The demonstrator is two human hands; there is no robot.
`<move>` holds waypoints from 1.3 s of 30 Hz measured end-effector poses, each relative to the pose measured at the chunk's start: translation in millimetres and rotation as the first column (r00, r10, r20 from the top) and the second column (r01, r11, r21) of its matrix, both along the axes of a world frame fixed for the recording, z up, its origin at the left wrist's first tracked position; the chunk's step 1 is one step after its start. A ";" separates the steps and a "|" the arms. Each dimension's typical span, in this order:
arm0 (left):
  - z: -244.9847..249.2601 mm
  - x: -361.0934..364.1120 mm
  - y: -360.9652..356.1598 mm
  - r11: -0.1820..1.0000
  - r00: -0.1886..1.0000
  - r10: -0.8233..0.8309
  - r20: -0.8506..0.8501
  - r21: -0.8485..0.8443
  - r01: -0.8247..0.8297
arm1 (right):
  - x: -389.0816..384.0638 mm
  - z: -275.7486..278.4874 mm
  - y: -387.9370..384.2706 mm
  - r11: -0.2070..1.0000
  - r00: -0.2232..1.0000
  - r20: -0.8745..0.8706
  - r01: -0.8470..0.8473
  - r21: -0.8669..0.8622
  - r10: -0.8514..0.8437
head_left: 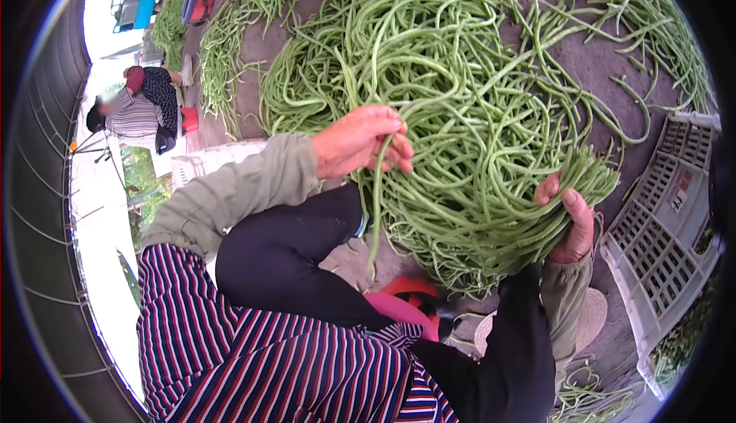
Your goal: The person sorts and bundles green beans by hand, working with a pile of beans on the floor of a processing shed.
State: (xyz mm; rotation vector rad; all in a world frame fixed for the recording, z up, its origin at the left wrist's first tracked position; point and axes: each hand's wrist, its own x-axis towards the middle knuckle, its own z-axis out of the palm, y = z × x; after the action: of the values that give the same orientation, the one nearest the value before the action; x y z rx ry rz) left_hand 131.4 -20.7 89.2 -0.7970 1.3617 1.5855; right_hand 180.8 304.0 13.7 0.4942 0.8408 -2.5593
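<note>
A long green bean [376,200] hangs from the closed fingers of my left hand [360,143], at the near left edge of a big tangled heap of long green beans [429,62]. My right hand [573,227] is wrapped round one end of a thick bundle of beans [521,227] on the near right side of the heap. Its thumb and fingertips show, while the rest of the fingers are hidden behind the beans. The bundle's cut ends fan out above this hand.
A grey plastic crate [659,246] stands tilted at the right. More beans [222,70] lie at the upper left, along with a red container [201,6]. Another person [142,108] is farther off at the left. A straw hat [592,317] lies beside my right leg.
</note>
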 end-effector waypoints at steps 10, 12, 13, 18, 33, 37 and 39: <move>-8.0 -32.5 -26.9 0.956 0.866 0.248 -0.435 -0.036 -0.292 | 1.1 -6.9 3.7 0.995 0.999 0.020 -0.024 -0.101 0.026; -18.7 -31.8 -43.4 0.874 0.908 0.073 -0.413 -0.412 -0.258 | 2.3 -5.7 3.8 0.995 1.000 0.016 -0.025 -0.098 0.027; -24.6 -24.7 -51.4 0.875 0.908 0.071 -0.413 -0.411 -0.255 | 2.6 -4.7 4.3 0.995 0.999 0.016 -0.028 -0.092 0.030; -35.1 -1.5 -63.5 0.360 0.360 -0.851 -0.383 -0.924 -0.132 | 3.4 -5.9 4.5 0.996 0.999 0.033 -0.014 -0.089 0.017; -38.1 27.4 -33.7 0.170 -0.505 -0.829 -0.240 -0.968 0.182 | 3.3 -10.4 4.3 0.990 0.999 0.036 -0.023 -0.136 0.028; -45.9 26.2 -33.4 0.213 -0.413 -0.877 -0.247 -0.969 0.128 | 4.2 -10.0 5.5 0.992 0.999 0.045 -0.015 -0.128 0.021; -40.5 22.6 -30.1 0.235 -0.354 -0.895 -0.273 -0.961 0.149 | 4.2 -10.3 5.8 0.991 0.999 0.041 -0.016 -0.130 0.021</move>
State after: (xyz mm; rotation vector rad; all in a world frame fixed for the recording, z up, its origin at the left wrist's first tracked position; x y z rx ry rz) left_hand 153.9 -50.7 48.6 1.1847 2.6310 0.3082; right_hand 185.1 309.8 3.4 0.4963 0.6562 -2.5568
